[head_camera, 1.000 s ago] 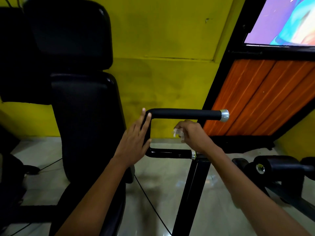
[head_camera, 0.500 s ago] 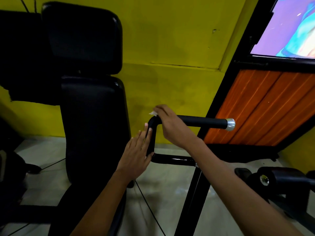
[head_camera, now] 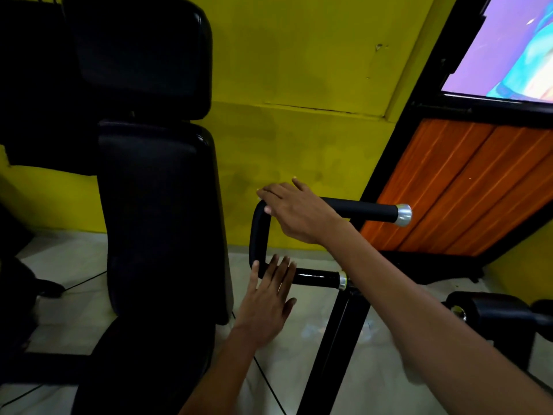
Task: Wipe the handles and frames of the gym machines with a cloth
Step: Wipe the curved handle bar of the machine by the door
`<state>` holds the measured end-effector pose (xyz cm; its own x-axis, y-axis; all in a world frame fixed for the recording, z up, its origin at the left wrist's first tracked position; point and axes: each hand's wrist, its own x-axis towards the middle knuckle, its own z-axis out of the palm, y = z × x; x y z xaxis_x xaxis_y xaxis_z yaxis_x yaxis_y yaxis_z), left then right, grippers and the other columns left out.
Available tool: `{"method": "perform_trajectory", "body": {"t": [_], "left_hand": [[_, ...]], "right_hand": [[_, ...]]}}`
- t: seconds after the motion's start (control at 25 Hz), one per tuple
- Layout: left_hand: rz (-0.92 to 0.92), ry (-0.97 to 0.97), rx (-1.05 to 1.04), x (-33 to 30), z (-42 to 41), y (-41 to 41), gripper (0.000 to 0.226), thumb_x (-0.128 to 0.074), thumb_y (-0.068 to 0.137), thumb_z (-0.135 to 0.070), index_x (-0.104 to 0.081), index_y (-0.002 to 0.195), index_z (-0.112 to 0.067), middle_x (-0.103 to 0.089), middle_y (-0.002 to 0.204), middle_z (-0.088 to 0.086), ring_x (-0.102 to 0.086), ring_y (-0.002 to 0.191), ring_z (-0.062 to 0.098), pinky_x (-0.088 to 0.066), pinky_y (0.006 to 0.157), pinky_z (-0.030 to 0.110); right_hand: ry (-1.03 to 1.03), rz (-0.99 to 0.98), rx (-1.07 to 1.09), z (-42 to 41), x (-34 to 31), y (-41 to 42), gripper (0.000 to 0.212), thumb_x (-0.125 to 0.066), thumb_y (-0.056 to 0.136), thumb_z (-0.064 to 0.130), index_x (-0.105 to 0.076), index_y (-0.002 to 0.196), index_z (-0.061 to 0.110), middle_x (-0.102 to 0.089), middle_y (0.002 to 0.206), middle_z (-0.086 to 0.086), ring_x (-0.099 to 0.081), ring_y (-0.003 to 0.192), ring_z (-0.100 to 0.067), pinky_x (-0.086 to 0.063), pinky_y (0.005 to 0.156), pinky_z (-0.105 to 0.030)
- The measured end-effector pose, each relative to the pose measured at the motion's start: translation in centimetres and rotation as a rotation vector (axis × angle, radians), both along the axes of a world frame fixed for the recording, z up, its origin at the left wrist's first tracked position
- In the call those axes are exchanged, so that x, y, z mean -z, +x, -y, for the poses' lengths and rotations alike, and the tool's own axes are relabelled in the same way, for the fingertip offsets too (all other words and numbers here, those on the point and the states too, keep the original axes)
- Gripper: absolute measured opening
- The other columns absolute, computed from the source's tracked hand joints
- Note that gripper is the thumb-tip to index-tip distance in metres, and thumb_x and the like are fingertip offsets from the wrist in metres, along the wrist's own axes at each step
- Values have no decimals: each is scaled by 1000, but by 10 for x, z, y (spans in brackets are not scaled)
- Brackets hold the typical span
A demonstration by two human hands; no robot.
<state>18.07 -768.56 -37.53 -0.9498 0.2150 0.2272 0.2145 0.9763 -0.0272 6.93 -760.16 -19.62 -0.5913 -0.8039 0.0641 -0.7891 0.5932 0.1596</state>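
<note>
Handle [head_camera: 366, 211]: black, matte foam-sleeved tube bent into U, chrome end cap at right, standing right of seat at mid-frame. Lower bar glossy black with chrome collar, joined to black square-section frame post [head_camera: 332, 348]. Right hand [head_camera: 299, 215] laid over upper bend, fingers curved on top; cloth not visible, cannot tell if anything held beneath. Left hand [head_camera: 269, 298] flat, fingers spread straight, tips touching lower bend. Left: padded black vinyl seat back [head_camera: 155, 205] with rounded headrest. Behind: yellow wall [head_camera: 299, 85], orange ribbed panel [head_camera: 466, 187].

Cloth hidden under right hand [head_camera: 299, 212], screen [head_camera: 508, 52] cut off by the edge, roller pad [head_camera: 493, 313] blurred
</note>
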Motion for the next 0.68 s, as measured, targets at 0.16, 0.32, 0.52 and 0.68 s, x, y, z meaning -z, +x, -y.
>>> {"method": "perform_trajectory", "body": {"t": [0.16,0.32,0.52,0.68], "left_hand": [[6,12,0,2,0,0,73,-38,93,-47,-16,152,-8,-29,154,11,-17,145,28,-1,116,55],[-5,29,-3,6,-2,0,75,-36,93,-49,-16,152,-7,-26,155,11,-16,146,29,0,116,56],[-2,-3,-10,3,1,1,76,-34,92,-49,-13,152,-9,-26,156,9,-15,146,26,1,117,55],[-1,-16,-5,1,2,2,83,-52,89,-49,-15,152,-9,-27,156,9,-16,145,26,0,117,54]], "right_hand": [[2,-24,19,7,1,-1,41,-34,101,10,-35,141,9,-44,134,-11,-40,127,-29,-20,115,-49],[41,-48,-10,14,3,3,43,-35,95,1,-39,137,8,-45,130,-11,-42,123,-28,-15,116,-51],[-26,-46,40,6,6,3,47,-33,94,-2,-39,139,10,-45,132,-10,-42,124,-27,-7,118,-51],[-121,-28,70,6,7,5,48,-34,93,-5,-40,139,9,-47,130,-10,-45,121,-28,-6,118,-48]]}}
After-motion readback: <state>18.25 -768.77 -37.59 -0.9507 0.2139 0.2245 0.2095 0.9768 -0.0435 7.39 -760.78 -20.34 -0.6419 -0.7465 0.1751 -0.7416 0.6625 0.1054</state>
